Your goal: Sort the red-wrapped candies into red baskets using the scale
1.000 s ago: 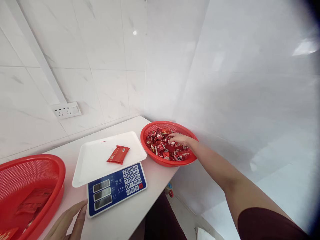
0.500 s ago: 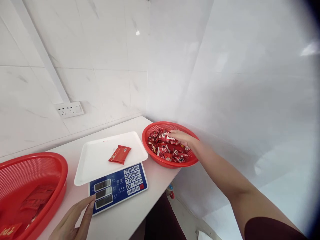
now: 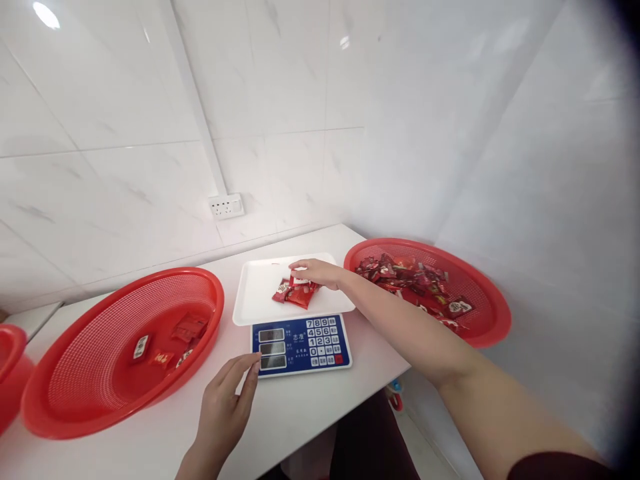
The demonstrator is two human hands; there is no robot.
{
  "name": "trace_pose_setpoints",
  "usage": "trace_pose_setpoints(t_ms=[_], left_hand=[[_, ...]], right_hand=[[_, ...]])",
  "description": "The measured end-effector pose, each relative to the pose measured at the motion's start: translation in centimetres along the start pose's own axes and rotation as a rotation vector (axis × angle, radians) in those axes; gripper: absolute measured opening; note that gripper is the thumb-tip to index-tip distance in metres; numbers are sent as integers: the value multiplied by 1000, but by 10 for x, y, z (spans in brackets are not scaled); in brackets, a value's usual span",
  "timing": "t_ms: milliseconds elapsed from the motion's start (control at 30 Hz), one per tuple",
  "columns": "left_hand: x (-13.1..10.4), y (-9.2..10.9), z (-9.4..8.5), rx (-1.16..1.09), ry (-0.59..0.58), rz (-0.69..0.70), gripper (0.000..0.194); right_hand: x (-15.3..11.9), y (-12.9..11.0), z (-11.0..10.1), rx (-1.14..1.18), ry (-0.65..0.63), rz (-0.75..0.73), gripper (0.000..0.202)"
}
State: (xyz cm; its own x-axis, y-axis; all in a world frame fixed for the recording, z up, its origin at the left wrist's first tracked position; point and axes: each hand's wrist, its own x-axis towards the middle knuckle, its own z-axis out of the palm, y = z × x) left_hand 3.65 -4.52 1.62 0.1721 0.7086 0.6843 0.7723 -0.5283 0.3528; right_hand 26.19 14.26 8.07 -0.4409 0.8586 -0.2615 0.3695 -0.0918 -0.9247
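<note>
My right hand (image 3: 320, 272) is over the white weighing tray (image 3: 253, 293), its fingers closed on a small red packet (image 3: 301, 275). Beneath and beside it on the tray lie other red snack packets (image 3: 299, 295), partly covered by the hand. Under the tray's front is the blue keypad panel of a digital scale (image 3: 301, 345); its display digits are too faint to read. My left hand (image 3: 227, 397) is at the panel's left edge, with thumb and index fingertips brought together on that edge by the displays.
On the right, a red mesh basket (image 3: 487, 300) holds many red packets, partly behind my right forearm. Another red basket (image 3: 75, 347) on the left contains several packets. The rim of a further red container (image 3: 15, 340) shows at the far left. A wall socket (image 3: 227, 206) is behind the table.
My right hand has moved from the right basket to the tray, bringing red packets onto it. My left hand stays at the scale's edge. The view has turned left.
</note>
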Motion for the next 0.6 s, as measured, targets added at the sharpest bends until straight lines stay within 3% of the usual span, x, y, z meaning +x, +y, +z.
trace_pose_setpoints(t_ms=[100, 200, 333, 467, 600], left_hand=[[-14, -12, -3, 32, 13, -92, 15], [-27, -23, 2, 51, 32, -178, 16], [-36, -32, 17, 12, 70, -227, 17], [-39, -36, 27, -16, 89, -267, 19], [-42, -39, 26, -32, 69, -335, 19]], right_hand=[[-2, 2, -1, -40, 81, -33, 42], [-15, 4, -8, -8, 84, -70, 48], [-25, 3, -10, 13, 100, -94, 37], [-18, -3, 1, -10, 125, -115, 20], [-1, -6, 13, -112, 114, -123, 29]])
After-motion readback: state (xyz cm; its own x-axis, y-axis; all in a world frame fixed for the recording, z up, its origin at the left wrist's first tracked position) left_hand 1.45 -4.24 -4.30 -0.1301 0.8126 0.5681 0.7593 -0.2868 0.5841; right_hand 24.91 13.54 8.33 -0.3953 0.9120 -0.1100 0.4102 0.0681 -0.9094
